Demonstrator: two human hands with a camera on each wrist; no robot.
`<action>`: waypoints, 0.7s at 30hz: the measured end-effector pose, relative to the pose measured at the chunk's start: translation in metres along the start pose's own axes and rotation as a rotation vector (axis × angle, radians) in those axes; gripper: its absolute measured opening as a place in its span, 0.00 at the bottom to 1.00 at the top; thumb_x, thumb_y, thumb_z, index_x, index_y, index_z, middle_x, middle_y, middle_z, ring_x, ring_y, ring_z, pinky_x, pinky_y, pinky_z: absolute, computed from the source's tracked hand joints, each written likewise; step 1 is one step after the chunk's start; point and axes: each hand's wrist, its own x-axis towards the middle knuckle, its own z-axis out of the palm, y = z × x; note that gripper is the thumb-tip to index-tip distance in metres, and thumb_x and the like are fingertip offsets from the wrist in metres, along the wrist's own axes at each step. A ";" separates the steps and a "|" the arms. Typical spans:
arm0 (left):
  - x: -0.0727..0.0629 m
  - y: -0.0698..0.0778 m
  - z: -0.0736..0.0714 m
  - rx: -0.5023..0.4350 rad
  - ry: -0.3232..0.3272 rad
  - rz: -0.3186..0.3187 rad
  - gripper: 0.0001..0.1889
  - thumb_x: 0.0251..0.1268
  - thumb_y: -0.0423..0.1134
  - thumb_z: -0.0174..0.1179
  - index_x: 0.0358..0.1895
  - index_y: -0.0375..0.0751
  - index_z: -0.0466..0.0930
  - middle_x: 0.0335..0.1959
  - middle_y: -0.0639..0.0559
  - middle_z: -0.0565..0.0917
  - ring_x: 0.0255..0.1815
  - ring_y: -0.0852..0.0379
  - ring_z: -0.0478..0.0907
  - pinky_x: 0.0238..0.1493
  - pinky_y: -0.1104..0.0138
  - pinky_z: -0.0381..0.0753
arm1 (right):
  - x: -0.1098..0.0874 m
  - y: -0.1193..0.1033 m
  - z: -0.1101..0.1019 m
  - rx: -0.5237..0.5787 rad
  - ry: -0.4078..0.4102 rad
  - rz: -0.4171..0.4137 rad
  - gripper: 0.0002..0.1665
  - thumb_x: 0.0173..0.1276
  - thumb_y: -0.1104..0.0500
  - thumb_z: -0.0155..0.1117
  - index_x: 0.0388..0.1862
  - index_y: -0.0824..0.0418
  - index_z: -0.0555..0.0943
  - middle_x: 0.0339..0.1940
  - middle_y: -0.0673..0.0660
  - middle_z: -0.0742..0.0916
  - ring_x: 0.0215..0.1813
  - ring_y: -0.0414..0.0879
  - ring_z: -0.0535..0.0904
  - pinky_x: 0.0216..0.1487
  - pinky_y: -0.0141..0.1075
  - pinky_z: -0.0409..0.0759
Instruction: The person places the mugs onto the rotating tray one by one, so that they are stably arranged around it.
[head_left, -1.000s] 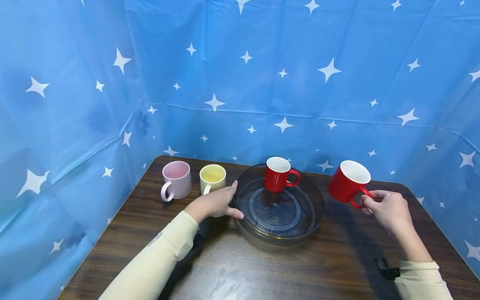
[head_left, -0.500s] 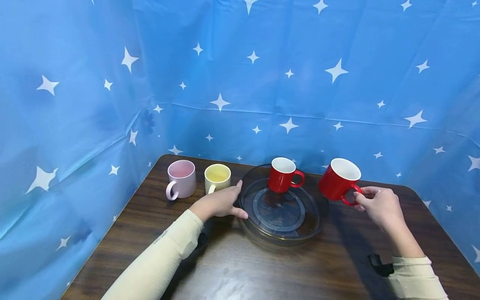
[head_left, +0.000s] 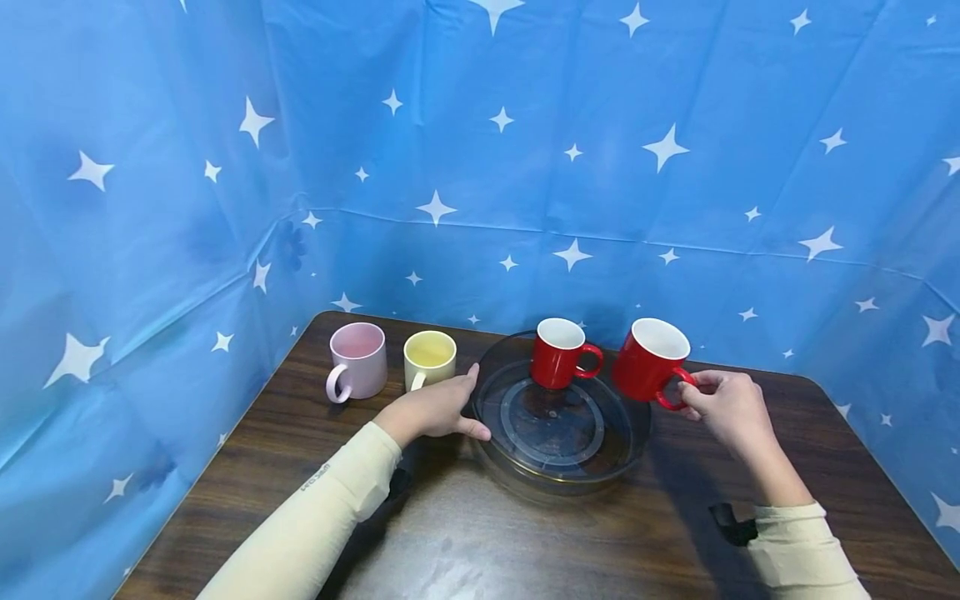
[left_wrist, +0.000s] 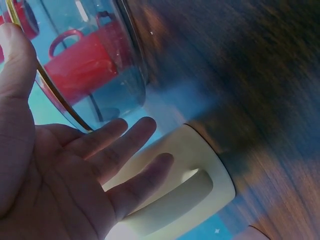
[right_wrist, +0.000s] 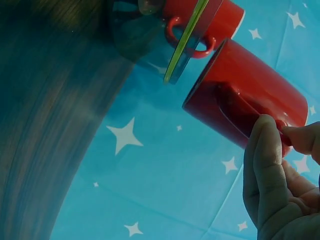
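My right hand [head_left: 727, 410] pinches the handle of a red mug [head_left: 649, 363] with a white inside. That mug is tilted and raised at the right rim of a clear glass bowl [head_left: 525, 468]. Inside the bowl, toward the back, a second red mug [head_left: 553, 360] stands upright with its handle to the right. At the bowl's left side my left hand [head_left: 435, 408] has its fingers spread, the thumb at the rim. In the left wrist view, a pale yellow mug [left_wrist: 200, 145] sits behind the left fingers [left_wrist: 131, 142].
A pink mug [head_left: 358, 362] stands at the back left, left of the yellow one. All rest on a dark wood table [head_left: 570, 546]. A blue curtain [head_left: 525, 167] with white stars hangs close behind the table and along its sides.
My right hand has carried the tilted red mug leftward, from out over the table to the bowl's right rim. The left hand stays beside the bowl.
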 end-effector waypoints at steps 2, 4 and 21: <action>0.000 0.000 0.000 -0.002 -0.002 0.000 0.58 0.62 0.60 0.67 0.80 0.26 0.45 0.80 0.33 0.55 0.80 0.44 0.56 0.78 0.55 0.57 | 0.000 -0.002 0.001 0.005 -0.006 -0.003 0.20 0.71 0.59 0.63 0.49 0.76 0.83 0.36 0.67 0.89 0.28 0.49 0.76 0.21 0.37 0.72; 0.000 -0.001 0.001 -0.004 -0.004 0.000 0.58 0.62 0.60 0.67 0.80 0.26 0.45 0.80 0.33 0.55 0.80 0.44 0.56 0.78 0.55 0.57 | 0.000 -0.003 0.002 0.009 -0.009 -0.006 0.19 0.71 0.59 0.63 0.49 0.76 0.83 0.35 0.67 0.90 0.28 0.48 0.78 0.21 0.36 0.72; 0.001 -0.001 0.000 -0.001 -0.010 0.000 0.58 0.61 0.61 0.67 0.80 0.27 0.44 0.80 0.34 0.56 0.80 0.44 0.57 0.78 0.55 0.57 | 0.005 -0.009 0.011 -0.003 -0.018 -0.024 0.18 0.70 0.60 0.62 0.48 0.76 0.84 0.33 0.66 0.90 0.27 0.49 0.79 0.22 0.37 0.73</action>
